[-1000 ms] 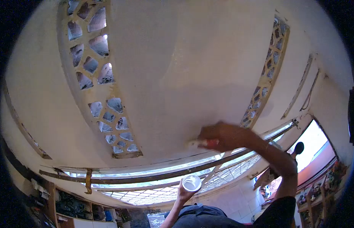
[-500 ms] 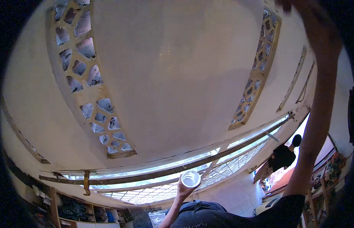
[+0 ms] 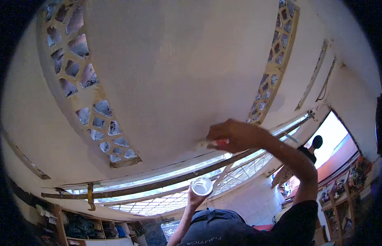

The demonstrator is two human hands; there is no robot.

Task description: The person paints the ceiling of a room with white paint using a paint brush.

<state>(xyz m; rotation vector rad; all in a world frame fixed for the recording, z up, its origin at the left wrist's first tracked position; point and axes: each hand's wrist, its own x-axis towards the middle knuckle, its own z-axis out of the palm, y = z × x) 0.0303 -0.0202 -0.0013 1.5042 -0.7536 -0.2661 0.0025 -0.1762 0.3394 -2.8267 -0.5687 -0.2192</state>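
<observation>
My left hand [image 3: 194, 199] is wrapped round a small white tub [image 3: 202, 187], held upright in front of my chest with its open top facing up. White paint or a similar coating shows inside it. My right hand [image 3: 234, 134] is closed on a paintbrush [image 3: 221, 143] with a red handle. The pale bristles, smeared by motion, point left and overlap the lower wall, above and just right of the tub. Behind both hands rises a plain, light-coloured wall [image 3: 166, 82].
Openwork block panels [image 3: 105, 123] run up the wall on both sides. A wooden rail [image 3: 158, 190] crosses below, before a grilled window [image 3: 158, 207]. Shelves with goods [image 3: 96, 229] stand at lower left. Another person [image 3: 308, 153] is near the bright doorway at right.
My right arm has come down from high at the upper right, bringing the paintbrush into view near the lower wall. My left hand with the tub has shifted slightly left.
</observation>
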